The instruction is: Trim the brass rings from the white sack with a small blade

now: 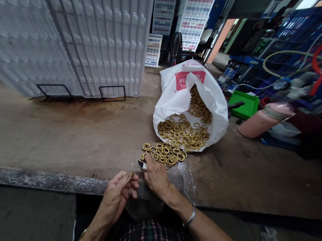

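My left hand point(119, 192) is closed in a pinch at the table's front edge, with a small brass-coloured ring point(131, 175) between thumb and fingertips. The fingers partly hide that ring. Just right of it, my right hand point(156, 175) is closed around a small knife point(142, 165), whose short dark blade points left; the grip is mostly covered. Beyond the right hand lies a loose pile of brass rings point(165, 151). Behind the pile a white plastic sack point(165, 109) with a red print lies on its side, its mouth facing me and many more rings inside.
Clear ribbed plastic trays point(102, 28) stand on black wire supports at the left of the wooden table point(57, 134). To the right are a pink bottle point(264, 121), a green tray point(244, 104) and orange hose point(319, 59). White crates point(193, 17) are stacked behind.
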The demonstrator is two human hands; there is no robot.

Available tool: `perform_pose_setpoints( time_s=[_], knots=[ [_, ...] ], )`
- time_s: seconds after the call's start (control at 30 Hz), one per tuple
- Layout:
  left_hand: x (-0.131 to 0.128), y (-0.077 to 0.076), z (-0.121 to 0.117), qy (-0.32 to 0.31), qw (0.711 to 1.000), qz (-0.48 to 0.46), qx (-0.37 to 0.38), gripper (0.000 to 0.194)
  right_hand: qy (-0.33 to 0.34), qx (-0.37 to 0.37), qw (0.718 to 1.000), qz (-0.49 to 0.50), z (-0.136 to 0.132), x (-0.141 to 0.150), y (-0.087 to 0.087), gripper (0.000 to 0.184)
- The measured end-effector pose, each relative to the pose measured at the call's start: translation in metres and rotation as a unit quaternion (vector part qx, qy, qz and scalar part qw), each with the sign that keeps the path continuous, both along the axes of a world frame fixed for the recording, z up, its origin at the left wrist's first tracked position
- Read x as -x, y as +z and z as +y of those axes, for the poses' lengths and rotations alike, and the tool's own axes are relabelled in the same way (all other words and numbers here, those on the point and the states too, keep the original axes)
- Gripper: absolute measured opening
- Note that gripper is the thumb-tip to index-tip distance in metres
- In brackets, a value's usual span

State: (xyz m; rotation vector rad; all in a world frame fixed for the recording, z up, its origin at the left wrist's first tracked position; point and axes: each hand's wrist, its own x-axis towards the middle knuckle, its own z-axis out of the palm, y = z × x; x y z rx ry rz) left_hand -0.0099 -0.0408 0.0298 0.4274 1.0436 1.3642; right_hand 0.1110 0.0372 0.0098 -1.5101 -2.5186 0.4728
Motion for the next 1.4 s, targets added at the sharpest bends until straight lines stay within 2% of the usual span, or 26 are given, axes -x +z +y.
perform_pose_setpoints(
  time_s=[0.2, 0.3, 0.43, 0.53, 0.6, 0.73, 0.87, 1.03, 1.1, 1.2, 1.3, 1.4],
  knots=[
    [0.007, -0.001, -0.001, 0.012, 0.994, -0.108, 0.019, 0.026, -0.041, 0.007, 0.996, -0.077, 0.006, 0.014, 0.013, 0.025],
    [0.009, 0.0, 0.0, 0.016, 0.989, -0.143, 0.031, 0.019, -0.038, 0.013, 0.996, -0.075, 0.008, 0.013, 0.014, 0.026],
    [0.01, -0.002, 0.002, 0.041, 0.986, -0.15, 0.059, 0.025, -0.021, 0.003, 1.0, 0.012, 0.011, 0.004, 0.005, 0.029],
    [0.006, -0.003, 0.006, 0.04, 0.993, -0.095, 0.054, 0.027, -0.035, 0.012, 0.988, 0.15, 0.012, -0.003, 0.001, 0.019],
    [0.002, -0.003, 0.009, 0.037, 0.997, -0.05, 0.044, 0.028, -0.052, 0.045, 0.962, 0.263, 0.012, -0.004, 0.002, 0.012],
    [-0.006, -0.003, 0.018, 0.05, 0.998, 0.029, 0.027, 0.042, -0.081, 0.153, 0.889, 0.425, 0.009, -0.002, 0.008, 0.015],
    [-0.01, -0.008, 0.025, 0.047, 0.994, 0.101, 0.005, 0.049, -0.092, 0.255, 0.83, 0.488, 0.003, 0.001, 0.006, 0.018],
    [-0.01, -0.015, 0.028, 0.02, 0.991, 0.13, 0.009, 0.042, -0.09, 0.37, 0.761, 0.526, -0.004, 0.005, 0.004, 0.025],
    [-0.01, -0.015, 0.028, 0.023, 0.989, 0.146, 0.009, 0.038, -0.08, 0.368, 0.769, 0.517, -0.004, 0.005, 0.004, 0.024],
    [-0.009, -0.012, 0.028, 0.047, 0.974, 0.222, -0.022, 0.03, -0.063, 0.255, 0.838, 0.477, -0.001, 0.003, 0.007, 0.019],
    [-0.006, -0.011, 0.026, 0.052, 0.937, 0.339, -0.07, 0.021, -0.037, 0.143, 0.89, 0.431, 0.001, -0.001, 0.012, 0.014],
    [-0.002, -0.012, 0.024, 0.027, 0.897, 0.43, -0.101, 0.016, 0.004, 0.097, 0.918, 0.386, 0.002, -0.003, 0.016, 0.016]
  ],
)
